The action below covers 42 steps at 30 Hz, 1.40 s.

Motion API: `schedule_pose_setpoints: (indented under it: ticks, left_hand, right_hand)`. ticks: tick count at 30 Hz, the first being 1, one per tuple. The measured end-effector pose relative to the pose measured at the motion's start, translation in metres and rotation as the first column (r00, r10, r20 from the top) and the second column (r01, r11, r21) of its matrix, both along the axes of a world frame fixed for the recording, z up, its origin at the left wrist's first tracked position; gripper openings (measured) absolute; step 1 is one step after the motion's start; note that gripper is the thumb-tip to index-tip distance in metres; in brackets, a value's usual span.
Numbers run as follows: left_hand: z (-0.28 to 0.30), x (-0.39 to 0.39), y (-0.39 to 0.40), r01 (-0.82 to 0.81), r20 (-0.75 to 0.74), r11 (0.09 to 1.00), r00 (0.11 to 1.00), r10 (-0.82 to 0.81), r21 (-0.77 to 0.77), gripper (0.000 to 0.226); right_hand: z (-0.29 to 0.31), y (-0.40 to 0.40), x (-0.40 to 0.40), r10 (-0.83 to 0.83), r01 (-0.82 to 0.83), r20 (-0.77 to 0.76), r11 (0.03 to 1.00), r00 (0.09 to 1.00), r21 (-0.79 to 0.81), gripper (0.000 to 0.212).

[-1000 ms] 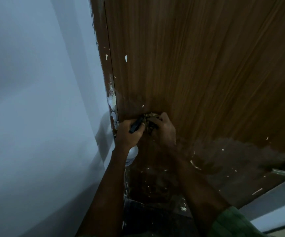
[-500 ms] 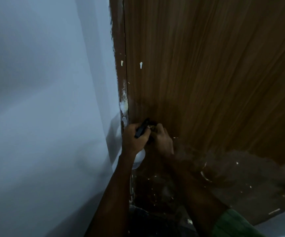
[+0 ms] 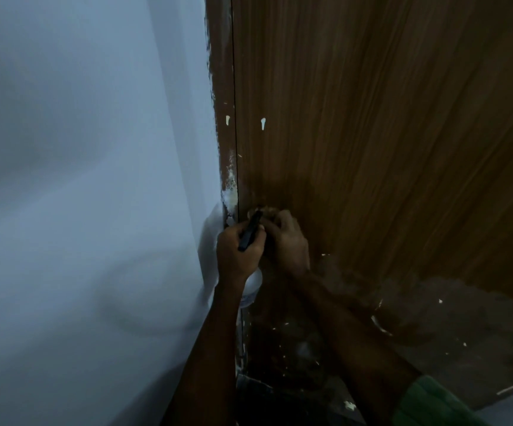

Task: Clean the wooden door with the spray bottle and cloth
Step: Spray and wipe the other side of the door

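Since a second before, the pair of hands had stayed low on the door, close against its left edge, while the view had drifted so that the door edge sat further right and the pale metal piece at the lower right had slipped out of sight. The left hand [image 3: 239,252] gripped the spray bottle [image 3: 250,285], fingers curled round its neck with the black trigger head [image 3: 250,230] poking up past the knuckles and the whitish body hanging below the wrist. The right hand [image 3: 287,241] had its fingers bunched on the cloth [image 3: 264,213], pressing it to the wooden door [image 3: 387,133] just right of the frame strip [image 3: 223,87]; only a mottled scrap of cloth showed above the fingertips.

The cloth looked soft and limp, so I judged it best wadded in the palm and pushed flat, as it would otherwise fold away. The bottle seemed light plastic, likely slick if wet, and safest held by the neck under the trigger. The door was stiff and would take firm rubbing. Pale paint flecks [image 3: 263,123] dotted the wood above, and a darker, damp-looking patch [image 3: 433,318] spread to the lower right. The white wall [image 3: 80,179] stood to the left.
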<state>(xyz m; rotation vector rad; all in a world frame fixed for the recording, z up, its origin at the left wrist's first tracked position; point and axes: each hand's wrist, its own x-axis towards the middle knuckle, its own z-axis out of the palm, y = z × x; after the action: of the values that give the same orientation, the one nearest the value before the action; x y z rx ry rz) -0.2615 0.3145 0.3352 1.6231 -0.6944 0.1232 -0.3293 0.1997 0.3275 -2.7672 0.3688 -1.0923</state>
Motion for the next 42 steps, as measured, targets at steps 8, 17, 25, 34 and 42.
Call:
schedule_pose_setpoints:
  ticks: [8,17,25,34,42]
  left_hand:
    - [0.001,0.009,-0.001,-0.069,-0.004,0.998,0.998,0.069,0.016,0.046]
    - [0.003,0.006,0.017,-0.077,-0.026,0.994,0.997,0.075,-0.077,0.030]
    - [0.013,0.005,0.023,-0.139,0.021,0.984,0.990,0.142,-0.110,0.029]
    - [0.006,0.002,0.028,-0.089,-0.037,0.993,0.996,0.086,-0.075,0.014]
    - [-0.042,-0.007,0.030,-0.048,-0.060,0.999,0.997,0.048,0.001,0.033]
  right_hand:
    - [-0.015,0.007,0.015,0.072,-0.071,-0.127,0.997,0.989,0.010,0.047]
    - [0.045,0.014,0.041,-0.060,0.062,0.103,0.998,0.993,-0.023,0.056]
    - [0.038,0.019,0.039,-0.007,0.008,0.018,1.000,1.000,-0.017,0.051]
    - [-0.017,0.020,0.037,0.014,-0.024,-0.231,0.999,0.973,-0.039,0.053]
    - [0.011,0.023,0.019,-0.119,0.114,0.047,0.990,0.992,0.087,0.048]
